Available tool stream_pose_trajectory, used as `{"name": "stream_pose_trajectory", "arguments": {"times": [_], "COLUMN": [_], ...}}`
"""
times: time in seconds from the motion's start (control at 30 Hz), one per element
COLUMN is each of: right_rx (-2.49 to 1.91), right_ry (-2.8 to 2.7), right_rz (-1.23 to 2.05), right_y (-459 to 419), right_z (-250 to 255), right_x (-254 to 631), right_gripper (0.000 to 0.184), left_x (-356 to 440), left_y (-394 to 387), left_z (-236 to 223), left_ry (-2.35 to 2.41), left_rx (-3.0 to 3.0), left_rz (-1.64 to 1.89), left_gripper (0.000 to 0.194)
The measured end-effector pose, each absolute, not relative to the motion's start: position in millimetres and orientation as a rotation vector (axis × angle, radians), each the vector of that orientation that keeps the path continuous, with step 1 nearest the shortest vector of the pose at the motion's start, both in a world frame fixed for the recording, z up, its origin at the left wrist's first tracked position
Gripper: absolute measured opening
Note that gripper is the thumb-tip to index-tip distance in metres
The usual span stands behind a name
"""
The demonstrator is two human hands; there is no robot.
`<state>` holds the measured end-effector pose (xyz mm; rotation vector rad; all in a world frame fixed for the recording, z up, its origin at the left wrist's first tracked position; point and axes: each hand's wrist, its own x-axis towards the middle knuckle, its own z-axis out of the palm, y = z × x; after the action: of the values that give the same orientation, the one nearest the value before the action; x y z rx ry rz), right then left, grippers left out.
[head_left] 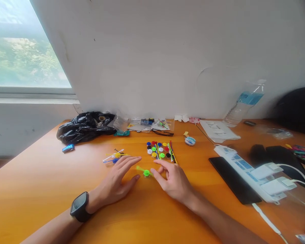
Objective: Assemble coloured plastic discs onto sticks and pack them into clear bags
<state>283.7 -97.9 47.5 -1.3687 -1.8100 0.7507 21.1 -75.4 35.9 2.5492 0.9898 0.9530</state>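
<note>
A small bright green propeller-like spinner [146,173] sits on the table between my hands; its blade is smeared by motion. My left hand [118,176], wearing a black smartwatch [80,206], rests left of it with fingers stretched out and nothing in them. Close on the spinner's right is my right hand [175,179], thumb and index finger apart and the other fingers curled. Whether the thumb touches the blade I cannot tell. Beyond the left hand lie yellow and blue spinners [115,160]. Coloured round caps [154,154] stand in rows beyond the right hand, with thin coloured sticks [171,151] among them.
A black plastic bag [78,130], a clear bag of parts [151,124] and a bottle [245,103] line the wall. At right lie a black phone [234,179] and a white power strip [244,166] with plugged chargers. A blue packet [67,148] is at left.
</note>
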Motion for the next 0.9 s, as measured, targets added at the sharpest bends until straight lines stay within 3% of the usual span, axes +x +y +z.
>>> {"name": "stream_pose_trajectory", "arguments": {"times": [0.13, 0.47, 0.6, 0.73, 0.9], "right_rx": [-1.109, -1.185, -1.159, -1.112, -1.097], "right_ry": [-1.583, -1.633, -1.727, -1.772, -1.741], "right_rz": [1.26, 0.986, 0.808, 0.646, 0.576], "right_y": [-97.3, -92.2, -92.8, -93.7, -92.1], "right_z": [52.4, 46.1, 43.8, 46.3, 46.1], "right_x": [284.9, 288.2, 286.1, 285.1, 283.9], "right_gripper": [0.044, 0.041, 0.035, 0.026, 0.017], "left_x": [20.8, -12.4, -32.3, -36.2, -24.5], "left_y": [-76.4, -38.9, -19.2, -17.0, -26.4], "left_z": [35.7, 33.0, 30.6, 33.5, 40.5], "left_ry": [0.975, 1.336, 1.602, 1.446, 1.346], "left_rx": [2.553, 2.548, 2.26, 1.958, 1.845], "left_rz": [0.975, 1.225, 1.107, 0.949, 0.867], "left_gripper": [0.051, 0.027, 0.041, 0.057, 0.062]}}
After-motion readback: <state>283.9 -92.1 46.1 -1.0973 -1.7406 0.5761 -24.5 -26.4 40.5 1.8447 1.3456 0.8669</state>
